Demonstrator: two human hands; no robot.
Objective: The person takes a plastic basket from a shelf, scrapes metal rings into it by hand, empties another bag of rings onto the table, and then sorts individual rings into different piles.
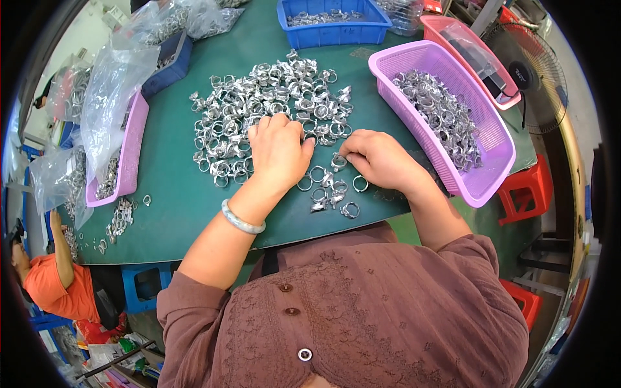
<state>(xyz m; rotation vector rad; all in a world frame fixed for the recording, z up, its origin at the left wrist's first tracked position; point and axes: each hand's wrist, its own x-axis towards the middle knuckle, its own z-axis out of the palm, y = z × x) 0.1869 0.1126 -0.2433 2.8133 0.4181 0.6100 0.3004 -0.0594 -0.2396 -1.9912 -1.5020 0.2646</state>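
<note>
A broad heap of silver metal hose clamps [259, 97] covers the middle of the green table. My left hand [279, 150] rests at the heap's near edge with its fingers curled down into the clamps; its fingertips are hidden, so what they hold cannot be made out. To its right, my right hand [381, 156] is closed in a pinch, its fingertips at a single hose clamp [338, 161]. Several loose clamps [337, 189] lie apart from the heap, just below both hands and near the table's front edge.
On the right a purple basket [488, 183] holds more clamps, with a pink basket [446, 29] behind it and a fan [527, 74] beyond. A blue bin [333, 35] stands at the back. Another purple basket [134, 149] and plastic bags [119, 97] sit left, near a person in orange [52, 291].
</note>
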